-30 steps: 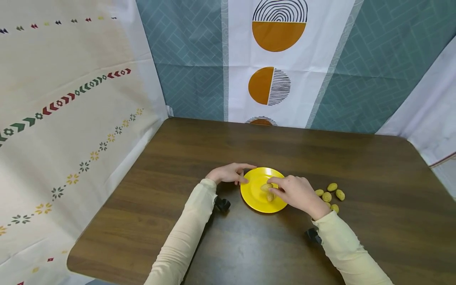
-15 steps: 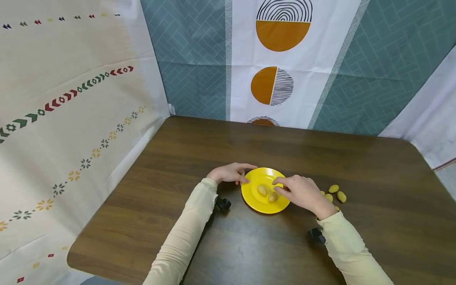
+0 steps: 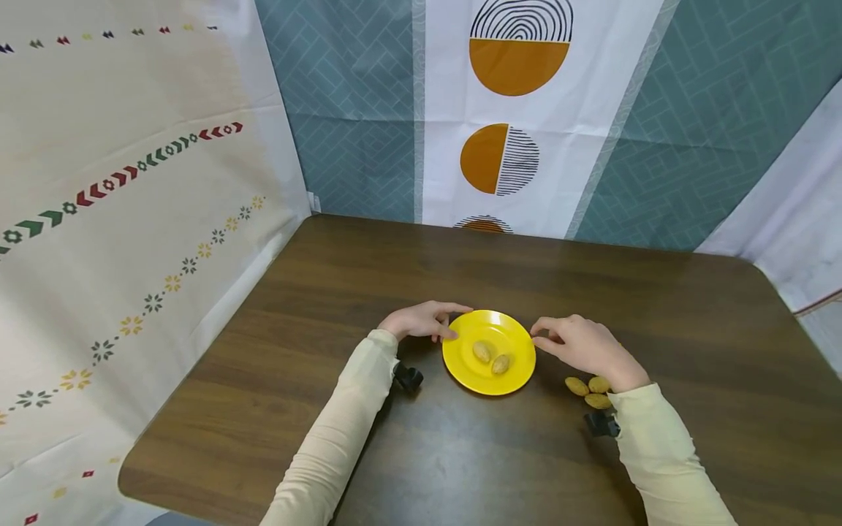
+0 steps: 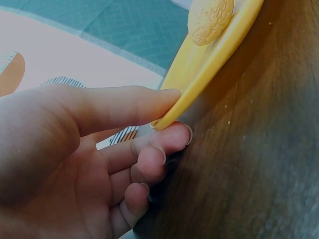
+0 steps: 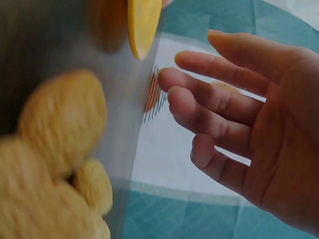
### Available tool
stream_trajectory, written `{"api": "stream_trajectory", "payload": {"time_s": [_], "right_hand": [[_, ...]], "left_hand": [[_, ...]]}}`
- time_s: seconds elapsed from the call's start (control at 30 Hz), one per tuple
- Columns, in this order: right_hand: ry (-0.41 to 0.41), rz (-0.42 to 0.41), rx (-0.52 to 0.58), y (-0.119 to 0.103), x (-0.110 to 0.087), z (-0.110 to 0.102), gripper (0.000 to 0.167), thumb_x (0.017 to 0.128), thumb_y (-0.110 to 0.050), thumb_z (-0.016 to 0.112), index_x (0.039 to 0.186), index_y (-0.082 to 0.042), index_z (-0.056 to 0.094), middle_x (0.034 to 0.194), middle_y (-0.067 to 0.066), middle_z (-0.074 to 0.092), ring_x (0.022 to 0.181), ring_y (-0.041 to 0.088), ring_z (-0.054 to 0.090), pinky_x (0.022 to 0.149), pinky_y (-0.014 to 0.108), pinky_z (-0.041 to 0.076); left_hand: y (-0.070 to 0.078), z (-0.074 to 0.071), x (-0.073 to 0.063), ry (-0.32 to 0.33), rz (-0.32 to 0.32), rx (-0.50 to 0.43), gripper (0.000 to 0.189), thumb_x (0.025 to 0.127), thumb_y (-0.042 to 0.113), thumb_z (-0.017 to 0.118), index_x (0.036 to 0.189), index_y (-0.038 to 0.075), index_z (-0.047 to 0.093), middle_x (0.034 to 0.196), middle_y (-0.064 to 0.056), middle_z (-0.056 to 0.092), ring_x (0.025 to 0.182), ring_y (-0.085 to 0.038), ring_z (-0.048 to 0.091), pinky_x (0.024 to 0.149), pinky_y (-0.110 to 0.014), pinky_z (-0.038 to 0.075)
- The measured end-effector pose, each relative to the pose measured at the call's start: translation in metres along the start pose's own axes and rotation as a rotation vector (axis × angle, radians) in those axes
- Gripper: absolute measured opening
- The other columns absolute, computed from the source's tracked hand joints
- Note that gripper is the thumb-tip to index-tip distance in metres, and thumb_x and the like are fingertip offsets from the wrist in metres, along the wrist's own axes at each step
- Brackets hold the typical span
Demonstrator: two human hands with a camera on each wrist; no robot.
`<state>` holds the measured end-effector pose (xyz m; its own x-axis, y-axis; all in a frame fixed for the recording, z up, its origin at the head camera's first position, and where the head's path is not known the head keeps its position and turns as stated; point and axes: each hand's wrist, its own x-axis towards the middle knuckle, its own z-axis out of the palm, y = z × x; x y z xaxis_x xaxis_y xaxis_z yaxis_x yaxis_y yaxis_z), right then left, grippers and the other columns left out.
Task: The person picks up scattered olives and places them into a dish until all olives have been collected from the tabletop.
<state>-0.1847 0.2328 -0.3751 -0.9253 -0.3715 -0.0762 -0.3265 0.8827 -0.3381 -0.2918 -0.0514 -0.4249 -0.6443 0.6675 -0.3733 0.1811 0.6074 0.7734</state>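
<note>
Left grip (image 3: 421, 320) in head view: pinching yellow plate (image 3: 463, 372) by rim, plate on bench (image 3: 395, 263). On plate, two nuts (image 3: 482, 351) close together. Right grip (image 3: 582, 340) just beside plate, fingers loosely bent, holding nothing; near its wrist, loose nuts (image 3: 577, 386) on bench. Left wrist view: thumb (image 4: 144, 102) over rim, fingertip (image 4: 177, 135) under. Right wrist view: loose nuts clustered, blurry.

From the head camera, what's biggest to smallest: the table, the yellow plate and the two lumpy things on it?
1. Table
2. Yellow plate
3. Left lumpy thing and right lumpy thing: they look alike, so I won't rank them.
</note>
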Motion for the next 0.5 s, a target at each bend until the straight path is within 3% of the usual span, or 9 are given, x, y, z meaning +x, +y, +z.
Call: {"api": "stream_trajectory", "payload": {"time_s": [0.17,0.27,0.5], "right_hand": [[-0.035,0.049,0.012,0.016,-0.006,-0.008,0.027,0.094,-0.025,0.062,0.114,-0.007,0.066,0.089,0.006,0.069,0.063,0.011,0.055,0.058,0.030,0.049],[-0.068,0.053,0.042,0.026,-0.010,-0.013,0.029,0.093,-0.024,0.063,0.116,-0.005,0.065,0.099,0.011,0.070,0.077,0.016,0.062,0.069,0.038,0.054],[-0.149,0.023,0.080,0.041,-0.015,-0.019,0.037,0.090,-0.023,0.066,0.120,0.000,0.061,0.103,0.014,0.066,0.087,0.023,0.062,0.075,0.039,0.054]], "left_hand": [[-0.001,0.000,0.001,-0.005,0.001,-0.001,0.059,0.092,0.019,0.065,0.146,0.029,0.044,0.073,-0.003,0.051,0.063,-0.015,0.049,0.067,-0.023,0.045],[-0.002,0.000,0.001,-0.003,0.004,0.002,0.059,0.092,0.019,0.065,0.146,0.029,0.044,0.073,-0.003,0.051,0.063,-0.015,0.049,0.066,-0.023,0.045],[0.000,0.001,0.000,0.006,-0.003,0.011,0.059,0.092,0.019,0.065,0.146,0.030,0.044,0.074,-0.003,0.051,0.063,-0.015,0.049,0.066,-0.023,0.045]]}}
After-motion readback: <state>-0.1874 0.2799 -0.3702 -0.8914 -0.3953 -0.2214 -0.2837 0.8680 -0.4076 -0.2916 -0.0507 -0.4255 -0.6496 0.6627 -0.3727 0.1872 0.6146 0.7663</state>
